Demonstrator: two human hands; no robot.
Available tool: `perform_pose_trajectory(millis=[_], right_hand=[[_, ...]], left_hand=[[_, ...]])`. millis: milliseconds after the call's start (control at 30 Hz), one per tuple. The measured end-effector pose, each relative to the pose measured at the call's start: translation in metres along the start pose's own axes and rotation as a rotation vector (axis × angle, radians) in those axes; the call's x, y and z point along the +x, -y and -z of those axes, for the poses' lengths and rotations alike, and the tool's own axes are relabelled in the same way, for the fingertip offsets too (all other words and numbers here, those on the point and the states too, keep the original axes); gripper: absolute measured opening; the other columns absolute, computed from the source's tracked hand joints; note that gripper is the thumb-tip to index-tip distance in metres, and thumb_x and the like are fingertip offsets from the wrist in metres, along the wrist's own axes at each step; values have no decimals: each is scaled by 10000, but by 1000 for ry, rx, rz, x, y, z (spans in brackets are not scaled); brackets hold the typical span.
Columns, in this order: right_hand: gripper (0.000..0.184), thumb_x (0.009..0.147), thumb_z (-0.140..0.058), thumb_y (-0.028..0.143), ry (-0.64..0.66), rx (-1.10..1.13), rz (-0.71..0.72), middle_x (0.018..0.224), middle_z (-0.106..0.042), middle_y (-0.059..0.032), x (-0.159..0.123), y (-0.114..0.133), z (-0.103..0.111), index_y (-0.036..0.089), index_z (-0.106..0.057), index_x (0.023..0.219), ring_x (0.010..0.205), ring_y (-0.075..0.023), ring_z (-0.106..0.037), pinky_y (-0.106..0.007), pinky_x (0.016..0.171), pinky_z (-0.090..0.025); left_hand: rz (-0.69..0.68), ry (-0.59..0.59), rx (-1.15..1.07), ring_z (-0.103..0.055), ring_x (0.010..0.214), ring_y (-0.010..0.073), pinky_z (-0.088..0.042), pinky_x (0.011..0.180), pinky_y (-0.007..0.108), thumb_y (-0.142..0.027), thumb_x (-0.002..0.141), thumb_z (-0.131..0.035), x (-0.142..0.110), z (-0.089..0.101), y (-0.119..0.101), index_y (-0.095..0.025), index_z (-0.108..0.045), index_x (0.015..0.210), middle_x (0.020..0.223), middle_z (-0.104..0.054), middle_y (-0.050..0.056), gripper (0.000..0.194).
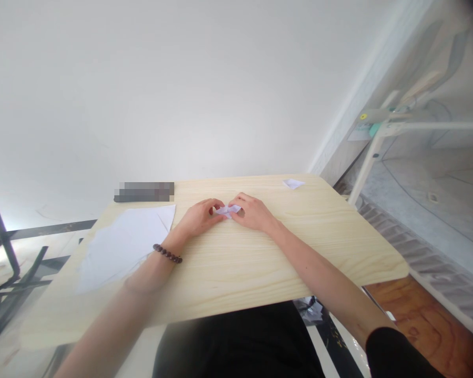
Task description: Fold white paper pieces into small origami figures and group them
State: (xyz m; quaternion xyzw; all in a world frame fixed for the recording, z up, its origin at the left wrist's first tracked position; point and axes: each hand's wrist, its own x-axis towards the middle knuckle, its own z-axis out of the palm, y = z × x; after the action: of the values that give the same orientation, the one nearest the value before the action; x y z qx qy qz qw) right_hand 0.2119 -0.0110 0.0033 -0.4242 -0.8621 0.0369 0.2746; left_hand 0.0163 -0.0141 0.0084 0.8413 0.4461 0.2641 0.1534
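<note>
Left hand [205, 216] and right hand [253, 211] pinching small folded white paper piece [228, 210] between fingertips, over pale wood-grain table [236, 262], right of white paper sheets [130, 241].

The wooden table [228, 262] holds one stack of white paper [130, 241] and two small folded papers [293, 184]; two hands [202, 216] and one beaded bracelet [167, 253] show.
</note>
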Motion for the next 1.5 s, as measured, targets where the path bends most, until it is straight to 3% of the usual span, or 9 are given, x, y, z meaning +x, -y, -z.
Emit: perform_pose_trajectory(millis=[233,433,600,700,967,1133,1367,1500], right_hand=[[180,727,-545,291,13,-15,9,906,-542,-27,1,-3,-5,218,-609,879,788,-138,-529,-256,742,-394],[165,732,-547,302,34,-20,-11,886,-548,-41,2,-2,-6,208,-617,848,797,-150,-530,-275,777,-385],[212,773,-503,313,14,110,-6,923,-558,-46,2,-6,-4,199,-591,929,832,-137,-525,-268,782,-384],[268,770,-506,304,-19,224,-62,957,-577,-49,3,-15,-3,182,-554,1003,797,-123,-536,-256,743,-403],[221,781,-473,320,-100,425,-205,869,-646,-26,5,-29,-4,176,-619,864,776,-114,-567,-238,714,-420],[223,747,-509,352,-131,368,-291,773,-660,-17,4,-32,-3,180,-647,782,675,-115,-557,-241,651,-411],[222,728,-520,362,-125,368,-259,695,-642,-1,4,-27,-7,181,-648,740,588,-95,-511,-219,585,-389],[218,726,-519,339,-152,403,-289,714,-643,-7,4,-25,-9,178,-635,816,608,-98,-530,-218,587,-404]], left_hand=[[-51,-1,-106,-544,707,118,-421,631,226,-341,761,-494,0,-3,-1,-210,-574,877,862,-610,2,192],[-45,-2,-131,-555,724,129,-437,627,235,-322,782,-449,1,-1,1,-200,-601,861,879,-615,24,210],[-39,-61,-116,-552,762,142,-447,664,250,-312,785,-446,2,1,5,-198,-623,850,857,-601,37,220],[-31,-83,-103,-552,778,148,-451,679,255,-323,790,-443,2,3,7,-199,-626,851,863,-595,40,229],[-24,-139,-103,-557,786,151,-463,674,257,-349,808,-426,2,5,10,-203,-644,873,888,-604,48,270],[8,-136,-116,-563,790,160,-470,671,267,-367,796,-432,2,5,9,-199,-649,867,899,-617,53,284],[23,-116,-129,-565,802,152,-458,697,256,-335,798,-444,2,4,7,-210,-631,906,923,-629,34,250],[15,-116,-136,-563,814,155,-457,688,253,-340,796,-450,1,5,7,-204,-626,898,917,-625,38,245]])
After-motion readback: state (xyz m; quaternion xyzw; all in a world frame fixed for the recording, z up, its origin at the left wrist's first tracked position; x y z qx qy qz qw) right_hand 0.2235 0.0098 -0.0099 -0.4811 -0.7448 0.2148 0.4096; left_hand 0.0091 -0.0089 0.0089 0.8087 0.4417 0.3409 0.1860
